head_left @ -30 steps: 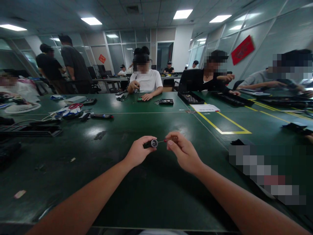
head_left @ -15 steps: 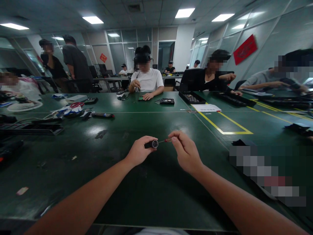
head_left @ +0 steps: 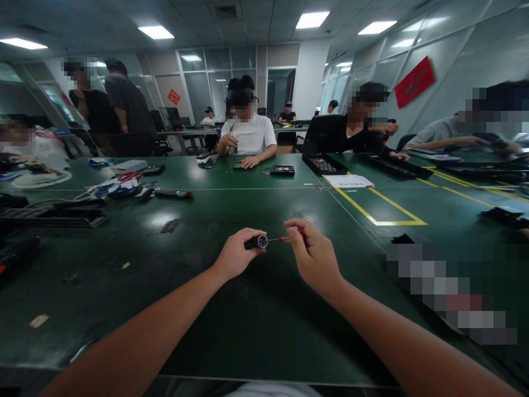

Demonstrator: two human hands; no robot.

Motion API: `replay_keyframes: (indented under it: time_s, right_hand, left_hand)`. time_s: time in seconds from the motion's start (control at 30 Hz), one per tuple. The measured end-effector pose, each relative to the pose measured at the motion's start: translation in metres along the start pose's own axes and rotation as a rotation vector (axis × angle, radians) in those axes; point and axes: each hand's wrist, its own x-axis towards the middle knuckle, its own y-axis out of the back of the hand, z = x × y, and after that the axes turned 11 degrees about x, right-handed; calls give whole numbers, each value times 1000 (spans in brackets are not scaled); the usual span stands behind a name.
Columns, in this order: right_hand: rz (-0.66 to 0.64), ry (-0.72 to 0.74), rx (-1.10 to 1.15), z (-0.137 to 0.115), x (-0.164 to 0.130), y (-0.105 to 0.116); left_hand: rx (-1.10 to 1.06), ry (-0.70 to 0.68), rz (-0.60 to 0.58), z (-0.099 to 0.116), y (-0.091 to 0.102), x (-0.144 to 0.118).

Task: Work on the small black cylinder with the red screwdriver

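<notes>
Over the green table, my left hand [head_left: 233, 256] is closed around a short black cylinder that looks like a flashlight [head_left: 261, 241]. Its round end, with a silvery rim, faces me and slightly to the right. My right hand [head_left: 314, 255] pinches the red handle of a thin screwdriver [head_left: 282, 239] between thumb and fingers. The metal shaft points left and its tip meets the rim of the cylinder; whether the tip is inside or only touching, I cannot tell. The palm hides most of the handle.
On the green table [head_left: 215, 336], a black tool [head_left: 176, 194], red scissors [head_left: 130, 177] and cables lie at left. Yellow tape [head_left: 400, 223] marks a rectangle ahead right, near a white paper [head_left: 350, 181]. A black parts tray [head_left: 324, 164] stands farther off. Co-workers sit across.
The fingers of my right hand have shifted and loosened slightly around the screwdriver handle. My left hand and the black cylinder stay almost where they were.
</notes>
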Motion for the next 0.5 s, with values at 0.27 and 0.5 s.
replay_keyframes:
  time_s: [0.27, 0.5]
  right_hand:
    - [-39, -36, 23, 10, 5, 3]
    - [-101, -90, -94, 5, 8, 4]
  left_hand:
    - [23, 20, 1, -3, 2, 0]
    - [29, 26, -17, -3, 1, -1]
